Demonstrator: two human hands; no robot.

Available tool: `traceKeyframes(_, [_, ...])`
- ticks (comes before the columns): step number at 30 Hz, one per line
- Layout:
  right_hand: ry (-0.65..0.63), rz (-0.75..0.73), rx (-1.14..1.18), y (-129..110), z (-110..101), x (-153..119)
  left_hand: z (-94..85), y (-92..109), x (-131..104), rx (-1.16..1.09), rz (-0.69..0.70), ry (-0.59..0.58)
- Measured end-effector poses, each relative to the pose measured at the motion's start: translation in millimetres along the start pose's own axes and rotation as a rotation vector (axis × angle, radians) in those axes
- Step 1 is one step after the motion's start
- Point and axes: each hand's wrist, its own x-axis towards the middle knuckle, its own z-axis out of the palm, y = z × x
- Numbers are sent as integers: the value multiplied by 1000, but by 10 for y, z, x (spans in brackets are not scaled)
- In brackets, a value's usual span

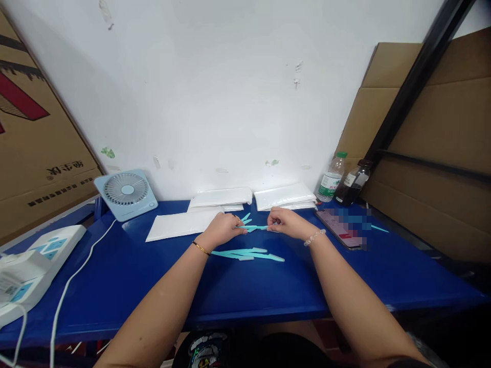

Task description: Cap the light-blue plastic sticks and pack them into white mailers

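Fingers of the left hand (224, 228) and of the right hand (286, 222) are pinched together on one slim turquoise strip (256, 227), each from its own side.

Taking twelve o'clock as straight away from the person, the blue table (161, 286) spreads under everything. A pale blue fan (126, 189) lies at ten o'clock from the left hand, well apart. Two piles of white packets lie beyond the hands: the left pile (222, 197) at twelve o'clock from the left hand, the right pile (284, 195) at twelve from the right hand. A flat white packet (178, 226) reaches out at nine o'clock, just beside the left hand. The dark-edged phone (337, 230) sits at three o'clock from the right hand.

Nearer the person, the loose strips (245, 253) fan slightly, their long axes mostly nine to three, beside the left wrist; more strip ends (247, 217) show at one o'clock from the left fingers.

As for the pinched piece, its long axis also runs nine to three. It leads off at three o'clock from the left fingertips and at nine from the right ones, so neither hand is nearer: both touch it.
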Motion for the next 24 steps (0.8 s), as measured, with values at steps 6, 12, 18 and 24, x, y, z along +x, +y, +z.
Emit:
traceKeyframes(6, [81, 99, -105, 171, -71, -37, -46, -300, -55, -43, -204, -7])
traceKeyframes(12, [-41, 18, 24, -144, 34, -19, -22, -288, -62, -73, -139, 31])
traceKeyframes(18, [-290, -54, -31, -342, 250, 39, 20, -131, -80, -205, 27, -143])
traceKeyframes(24, [-147, -41, -63, -240, 177, 32, 60, -67, -30, -134, 72, -101])
